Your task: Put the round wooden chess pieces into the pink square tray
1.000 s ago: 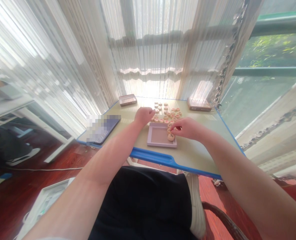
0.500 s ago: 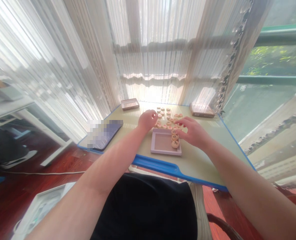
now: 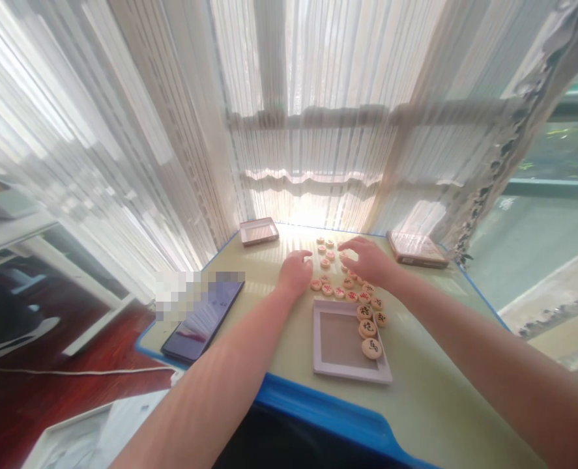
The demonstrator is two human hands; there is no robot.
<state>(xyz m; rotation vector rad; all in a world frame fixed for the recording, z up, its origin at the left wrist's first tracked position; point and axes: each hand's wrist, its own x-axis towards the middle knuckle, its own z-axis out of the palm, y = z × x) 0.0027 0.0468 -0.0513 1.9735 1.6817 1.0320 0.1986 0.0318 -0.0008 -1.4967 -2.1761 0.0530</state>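
Observation:
My left hand (image 3: 296, 270) is at the left side of a spread of round wooden xiangqi pieces (image 3: 339, 292), its thumb and fingers apart with nothing seen between them. Over the farther pieces on the right reaches my right hand (image 3: 369, 260), fingers curved and parted, hiding some pieces beneath it. Near me lies a shallow pale box tray (image 3: 318, 374). Along its right side sit three black-marked pieces in a column, the nearest being a horse piece (image 3: 371, 348). Other pieces carry red or black characters.
A dark tablet (image 3: 205, 326), partly blurred out, lies on the left of the blue-edged table (image 3: 279, 355). An open box part (image 3: 259, 232) is at the back left, a flat box (image 3: 418, 249) at the back right. Sheer curtains (image 3: 318, 143) hang behind.
The view has tipped down and come closer to the table. My right hand has moved away from the tray toward the farther pieces. My left hand remains left of the pieces.

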